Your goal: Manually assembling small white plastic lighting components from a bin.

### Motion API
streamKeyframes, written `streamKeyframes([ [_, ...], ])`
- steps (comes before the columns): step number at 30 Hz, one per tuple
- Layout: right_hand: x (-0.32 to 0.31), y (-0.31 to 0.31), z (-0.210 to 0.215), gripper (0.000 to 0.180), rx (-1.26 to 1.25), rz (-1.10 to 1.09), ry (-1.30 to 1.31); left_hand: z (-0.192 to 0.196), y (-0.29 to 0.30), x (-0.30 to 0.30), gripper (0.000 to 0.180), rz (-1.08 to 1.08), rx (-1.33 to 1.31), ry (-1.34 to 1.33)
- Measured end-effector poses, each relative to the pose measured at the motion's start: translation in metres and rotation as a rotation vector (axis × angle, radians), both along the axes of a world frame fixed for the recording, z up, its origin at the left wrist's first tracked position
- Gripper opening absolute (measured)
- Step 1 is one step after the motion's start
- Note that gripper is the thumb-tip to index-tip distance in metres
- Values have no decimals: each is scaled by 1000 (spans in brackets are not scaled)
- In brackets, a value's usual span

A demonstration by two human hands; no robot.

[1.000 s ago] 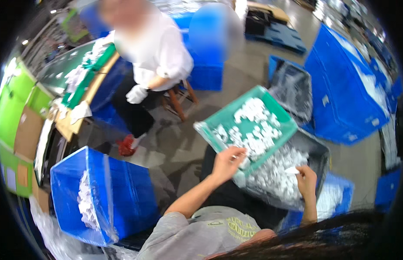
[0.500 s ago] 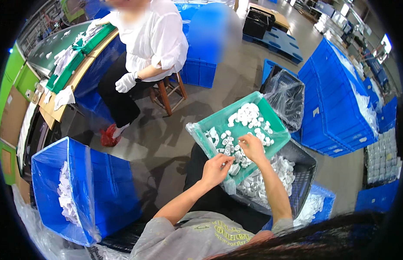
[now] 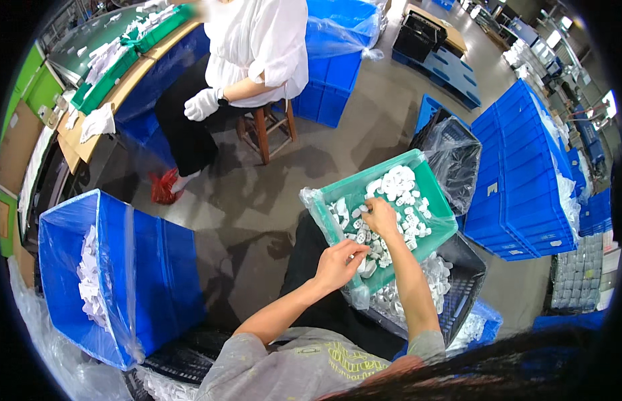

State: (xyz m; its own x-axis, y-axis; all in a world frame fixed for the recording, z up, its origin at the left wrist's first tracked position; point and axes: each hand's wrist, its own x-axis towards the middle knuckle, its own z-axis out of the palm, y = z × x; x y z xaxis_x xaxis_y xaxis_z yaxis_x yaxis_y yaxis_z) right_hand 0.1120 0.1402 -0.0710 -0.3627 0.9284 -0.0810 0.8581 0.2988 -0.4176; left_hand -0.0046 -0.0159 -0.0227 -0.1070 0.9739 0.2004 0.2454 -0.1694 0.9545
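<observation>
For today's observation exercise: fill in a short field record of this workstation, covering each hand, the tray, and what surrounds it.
Left hand: at near edge of green tray, on small white parts
Right hand: reaching into tray, on parts
Under tray: black crate holding more white parts
Left side: blue bin, plastic-lined
Behind: seated person, white glove

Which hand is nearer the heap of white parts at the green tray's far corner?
Right. The right hand lies in the green tray just short of the heap; the left hand is at the near rim.

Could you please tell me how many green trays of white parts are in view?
2: one green tray under the person's hands, another on the bench at upper left. Others may be hidden.
</observation>
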Motion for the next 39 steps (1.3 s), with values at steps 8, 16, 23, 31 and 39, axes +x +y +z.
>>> streamKeyframes([
  [8, 27, -18, 25, 30, -466, -127, 809, 11, 1, -11, 19, 155, 10, -73],
  [16, 51, -88, 115, 31, -896, 28, 1149, 38, 5, 5, 19, -180, -238, -652],
  [23, 65, -117, 106, 22, -604, 19, 1174, 33, -3, 21, 17, -91, -232, -661],
  [31, 74, -120, 106, 18, -529, -41, 1193, 37, 0, 18, 21, -59, -233, -626],
  [39, 95, -120, 79, 19, -498, -203, 1236, -3, 46, -42, 13, 354, 93, 558],
])
